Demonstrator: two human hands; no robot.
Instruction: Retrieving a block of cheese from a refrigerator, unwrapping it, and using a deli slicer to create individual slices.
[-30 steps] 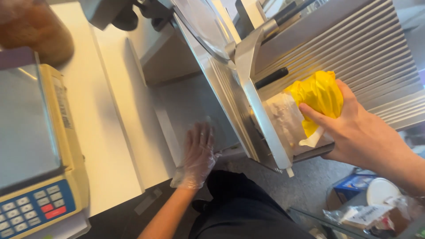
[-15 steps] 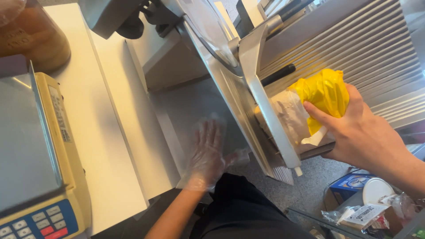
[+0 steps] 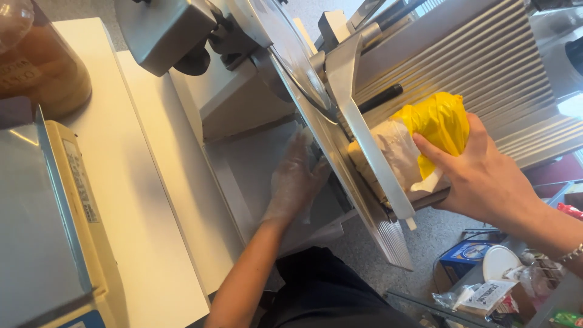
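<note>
A steel slicing machine (image 3: 285, 67) with a round blade (image 3: 303, 79) and a ribbed carriage (image 3: 473, 67) fills the middle. My right hand (image 3: 480, 176) grips a pale block of food in yellow and white wrapping (image 3: 425, 133), pressing it against the plate beside the blade. My left hand (image 3: 294, 176), in a thin clear glove, is spread flat with fingers apart on the receiving side just behind the blade. It holds nothing that I can see.
A weighing scale (image 3: 54, 231) with a steel platter stands at the left on a white counter (image 3: 139, 200). A brown round object (image 3: 42, 67) sits at the top left. Boxes, a white lid and packets (image 3: 492, 273) lie on the floor at lower right.
My left hand has moved up and right, closer to the blade. My right hand has slid the wrapped block a little along the carriage. The camera has moved closer.
</note>
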